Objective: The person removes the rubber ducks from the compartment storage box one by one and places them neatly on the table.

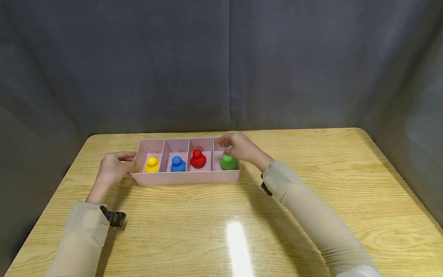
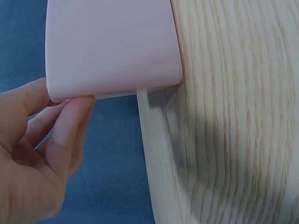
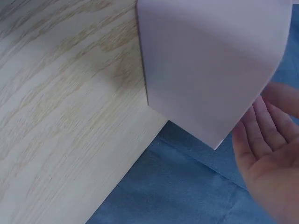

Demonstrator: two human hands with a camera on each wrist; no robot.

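A pink tray (image 1: 187,177) with four compartments stands on the wooden table (image 1: 311,215). From left to right it holds a yellow peg (image 1: 152,164), a blue peg (image 1: 178,164), a red peg (image 1: 198,158) and a green peg (image 1: 228,162). My left hand (image 1: 115,167) grips the tray's left end. In the left wrist view its fingers (image 2: 70,126) press the edge of the pink tray (image 2: 112,46). My right hand (image 1: 238,148) arches over the right end above the green peg, fingers curled at the far rim. In the right wrist view the right hand (image 3: 271,154) reaches behind the tray wall (image 3: 210,60), fingertips hidden.
A grey curtain (image 1: 221,65) hangs behind and beside the table. The tray stands near the table's far edge. Bare wood with a bright glare patch (image 1: 237,246) lies between the tray and me. Black wrist straps (image 1: 114,218) show at both sleeves.
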